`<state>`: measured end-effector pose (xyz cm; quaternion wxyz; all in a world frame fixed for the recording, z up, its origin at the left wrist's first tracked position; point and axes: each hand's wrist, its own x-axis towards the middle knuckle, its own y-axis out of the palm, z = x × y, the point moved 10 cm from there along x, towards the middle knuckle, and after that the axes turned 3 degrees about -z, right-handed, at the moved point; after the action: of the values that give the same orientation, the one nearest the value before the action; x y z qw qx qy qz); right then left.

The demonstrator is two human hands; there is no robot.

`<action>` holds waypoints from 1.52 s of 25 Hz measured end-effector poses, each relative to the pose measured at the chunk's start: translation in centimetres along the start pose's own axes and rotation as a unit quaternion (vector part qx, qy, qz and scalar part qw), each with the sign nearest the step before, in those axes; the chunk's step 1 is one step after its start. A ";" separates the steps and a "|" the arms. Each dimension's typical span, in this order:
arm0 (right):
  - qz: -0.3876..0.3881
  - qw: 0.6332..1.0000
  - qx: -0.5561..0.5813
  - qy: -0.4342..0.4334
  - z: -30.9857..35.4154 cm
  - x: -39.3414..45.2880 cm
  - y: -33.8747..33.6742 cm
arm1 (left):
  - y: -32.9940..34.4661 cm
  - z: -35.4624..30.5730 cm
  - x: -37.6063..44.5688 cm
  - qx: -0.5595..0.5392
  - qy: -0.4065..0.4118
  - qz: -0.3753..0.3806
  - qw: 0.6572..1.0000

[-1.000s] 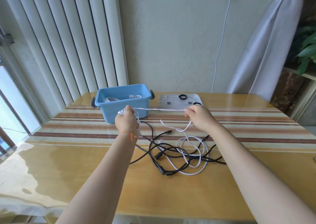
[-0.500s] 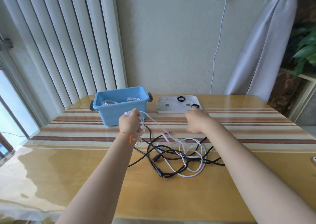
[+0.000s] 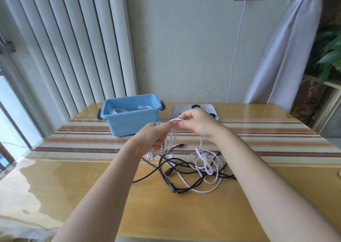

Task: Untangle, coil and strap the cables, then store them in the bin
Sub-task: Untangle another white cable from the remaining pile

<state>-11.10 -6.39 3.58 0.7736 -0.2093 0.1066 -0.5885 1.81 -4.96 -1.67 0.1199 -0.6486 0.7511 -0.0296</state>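
From the head view, the left hand (image 3: 154, 137) is gripping a bundle of white cable loops (image 3: 167, 145) above the table (image 3: 73, 195), fingers curled round the coil, whose lower ends are hanging just over the tabletop. The right hand (image 3: 198, 124) is pinching a strand of the same white cable right beside the left hand's fingertips, and from it the strand is dropping down into the tangle (image 3: 193, 169) of black and white cables lying on the table between the two forearms. The blue bin (image 3: 132, 117) is sitting behind the left hand, near the table's far edge, with a coiled white cable (image 3: 118, 111) already lying inside it. A white tray (image 3: 210, 108) is resting beside the bin to the right, partly hidden by the right hand, holding small dark rings. Bare yellow tabletop is stretching out to the left of the tangle and toward the near edge. A striped runner (image 3: 267, 140) is crossing the table under glossy glass. Vertical blinds (image 3: 64, 47) are hanging behind the bin, a white cord (image 3: 238, 44) is running down the wall from a socket, and a curtain (image 3: 287, 47) and plant leaves (image 3: 332, 51) are standing at right.
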 end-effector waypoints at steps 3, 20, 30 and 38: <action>-0.025 0.991 0.134 0.007 -1.0 0.6 -1.3 | 3.4 -0.5 -1.2 0.019 0.009 0.148 0.989; 0.272 0.940 -0.182 0.098 -4.8 -2.6 8.2 | -0.2 -3.2 0.3 -0.359 0.096 -0.114 0.921; 0.143 0.984 0.068 0.078 -1.3 -2.1 5.7 | -0.1 -3.4 0.0 0.150 0.156 -0.210 0.953; 0.087 0.958 0.234 0.142 -2.3 -1.6 5.2 | -0.3 -5.5 -0.7 0.366 0.201 -0.244 0.875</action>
<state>-8.05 -4.16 -0.95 0.8261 0.0734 0.0924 -0.5510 0.96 -4.91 3.84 0.1843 -0.7010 0.5126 -0.4603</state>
